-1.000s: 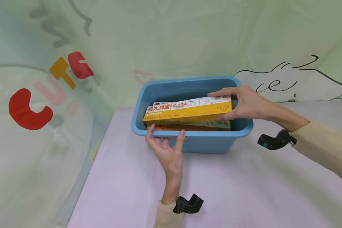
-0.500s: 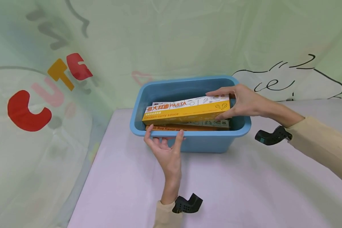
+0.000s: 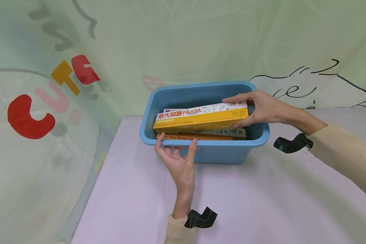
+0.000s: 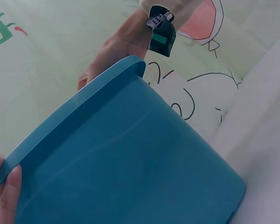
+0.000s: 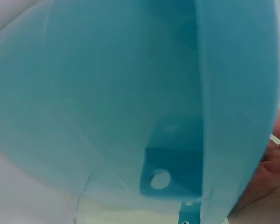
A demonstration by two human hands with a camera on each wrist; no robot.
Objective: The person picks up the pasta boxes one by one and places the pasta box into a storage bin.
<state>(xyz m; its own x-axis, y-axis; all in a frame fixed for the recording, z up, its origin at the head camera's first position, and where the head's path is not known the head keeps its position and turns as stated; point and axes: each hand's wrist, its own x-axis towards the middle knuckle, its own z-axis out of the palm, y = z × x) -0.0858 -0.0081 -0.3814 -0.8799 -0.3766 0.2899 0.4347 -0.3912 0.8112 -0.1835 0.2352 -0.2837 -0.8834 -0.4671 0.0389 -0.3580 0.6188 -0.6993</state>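
A blue plastic bin [image 3: 221,154] stands on the table against the backdrop. Inside, a yellow and white pasta box [image 3: 198,120] lies tilted, its right end raised higher than its left. My right hand [image 3: 263,108] grips that raised end, thumb on the front face and fingers over the top. Beneath it lies an orange box [image 3: 183,137], partly covered. My left hand [image 3: 181,169] holds the bin's front rim, thumb and a finger over the edge. In the left wrist view the bin wall [image 4: 126,154] fills most of the frame. The right wrist view shows mainly the bin's end, hiding the box.
A pale lilac table surface [image 3: 131,200] extends in front of the bin. Behind and to the left hangs a green printed cloth [image 3: 183,40] with coloured letters and line drawings. Black cameras sit on the left wrist [image 3: 200,218] and right wrist [image 3: 292,144].
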